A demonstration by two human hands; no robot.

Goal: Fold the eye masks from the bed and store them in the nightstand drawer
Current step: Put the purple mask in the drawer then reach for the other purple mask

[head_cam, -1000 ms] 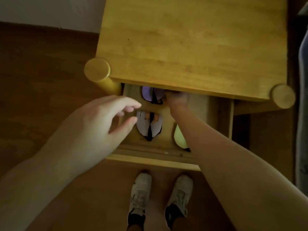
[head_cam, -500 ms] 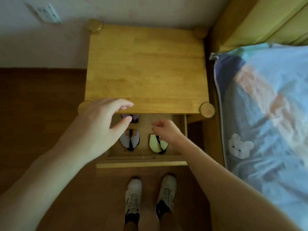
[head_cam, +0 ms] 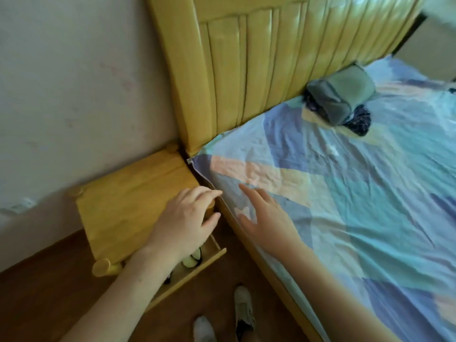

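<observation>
Both hands empty, between the open drawer and the bed

The left hand (head_cam: pixel 187 218) hangs over the front right corner of the nightstand (head_cam: pixel 128 201), fingers loosely spread and holding nothing; the right hand (head_cam: pixel 265 218) is flat and open over the near left edge of the bed (head_cam: pixel 345 193). One folded eye mask (head_cam: pixel 191 260) shows in the open drawer (head_cam: pixel 197 267), at its right end; the arm hides the rest. No mask is plainly visible on the sheet, only one grey bundle (head_cam: pixel 341 95) by the headboard, so storing looks largely done, with the drawer yet to be closed.
</observation>
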